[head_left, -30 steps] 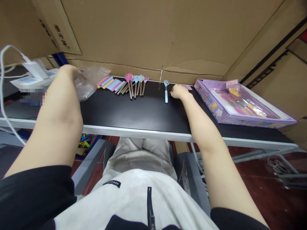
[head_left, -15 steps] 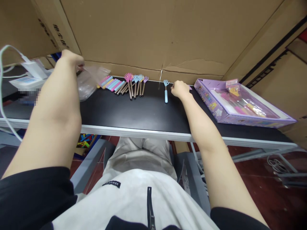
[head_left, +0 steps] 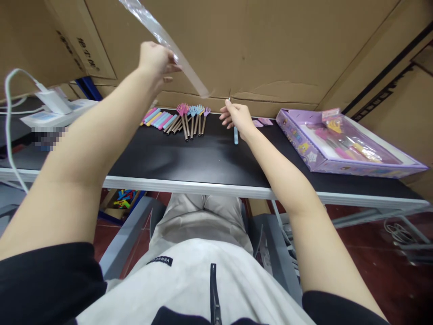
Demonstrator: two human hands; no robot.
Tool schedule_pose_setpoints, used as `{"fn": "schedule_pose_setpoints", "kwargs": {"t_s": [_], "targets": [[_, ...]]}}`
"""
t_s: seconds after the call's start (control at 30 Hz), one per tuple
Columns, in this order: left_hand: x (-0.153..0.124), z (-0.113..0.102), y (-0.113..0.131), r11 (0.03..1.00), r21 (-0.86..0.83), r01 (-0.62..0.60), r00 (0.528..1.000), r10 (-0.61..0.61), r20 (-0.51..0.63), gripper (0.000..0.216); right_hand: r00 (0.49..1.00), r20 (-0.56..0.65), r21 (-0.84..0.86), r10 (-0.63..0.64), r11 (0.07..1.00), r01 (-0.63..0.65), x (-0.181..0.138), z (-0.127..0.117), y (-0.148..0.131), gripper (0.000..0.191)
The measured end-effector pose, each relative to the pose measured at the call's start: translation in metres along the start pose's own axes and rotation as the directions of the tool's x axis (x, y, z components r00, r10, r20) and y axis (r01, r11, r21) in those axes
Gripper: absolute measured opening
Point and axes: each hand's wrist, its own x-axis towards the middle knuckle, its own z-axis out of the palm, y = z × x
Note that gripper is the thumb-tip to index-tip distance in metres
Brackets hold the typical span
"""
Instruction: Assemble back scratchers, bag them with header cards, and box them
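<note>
My left hand [head_left: 156, 61] is raised above the back of the table, its fingers closed on a clear plastic bag [head_left: 184, 67] that hangs as a long, narrow strip. My right hand [head_left: 237, 116] hovers over a light blue back scratcher [head_left: 236, 136] with its fingers apart. It hides the scratcher's head, leaving the handle's lower end visible. Left of it lie several small back scratchers with metal rods and pink, blue, yellow and purple claw heads [head_left: 193, 110]. Beside those is a row of coloured handle sleeves [head_left: 158, 118].
On the right stands a purple display box [head_left: 314, 164] holding a wrapped set. Small pink cards [head_left: 265, 122] lie near it. A white charger [head_left: 54, 100] with a cable is at the left. Cardboard [head_left: 270, 45] walls off the table's back.
My left hand has lifted the plastic bag off the table, up and to the right. My right hand has moved left from beside the blue back scratcher to above it, and its fingers have opened.
</note>
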Motion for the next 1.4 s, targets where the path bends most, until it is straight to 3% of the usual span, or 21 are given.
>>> {"fn": "schedule_pose_setpoints", "kwargs": {"t_s": [0.1, 0.2, 0.33, 0.47, 0.67, 0.87, 0.97, 1.17, 1.4], "targets": [[-0.036, 0.022, -0.008, 0.992, -0.112, 0.062, 0.998, -0.062, 0.004, 0.027, 0.992, 0.088, 0.162, 0.086, 0.982, -0.099, -0.010, 0.005, -0.008, 0.059], [-0.049, 0.037, -0.035, 0.979, -0.189, 0.078, 0.994, -0.092, -0.064, 0.026, 0.987, 0.107, 0.258, 0.119, 0.955, -0.143, -0.014, 0.004, -0.011, 0.056], [-0.047, 0.047, -0.077, 0.949, -0.315, 0.028, 0.997, -0.048, -0.058, 0.026, 0.984, 0.070, 0.303, 0.162, 0.937, -0.176, -0.010, 0.003, -0.004, 0.030], [-0.041, 0.045, -0.100, 0.951, -0.296, 0.095, 0.995, -0.092, 0.022, 0.044, 0.978, 0.043, 0.305, 0.206, 0.929, -0.209, -0.004, 0.002, 0.003, 0.009], [-0.027, 0.014, -0.107, 0.886, -0.418, 0.201, 0.967, -0.248, -0.059, 0.021, 0.971, 0.070, 0.265, 0.229, 0.934, -0.240, -0.003, -0.005, 0.004, 0.015], [0.000, -0.006, -0.125, 0.868, -0.466, 0.174, 0.925, -0.307, -0.226, 0.024, 0.962, 0.126, 0.214, 0.241, 0.941, -0.264, -0.002, -0.008, 0.008, 0.015], [0.001, -0.006, -0.127, 0.862, -0.448, 0.235, 0.914, -0.353, -0.200, 0.023, 0.965, 0.128, 0.250, 0.228, 0.934, -0.254, 0.001, -0.009, 0.011, 0.013], [-0.024, 0.001, -0.107, 0.828, -0.404, 0.389, 0.887, -0.454, -0.077, 0.021, 0.971, 0.117, 0.296, 0.210, 0.925, -0.236, 0.001, -0.011, 0.012, 0.007], [-0.019, -0.003, -0.113, 0.846, -0.391, 0.363, 0.903, -0.423, -0.078, 0.028, 0.942, 0.148, 0.241, 0.302, 0.912, -0.331, -0.003, -0.012, 0.007, 0.013]]}}
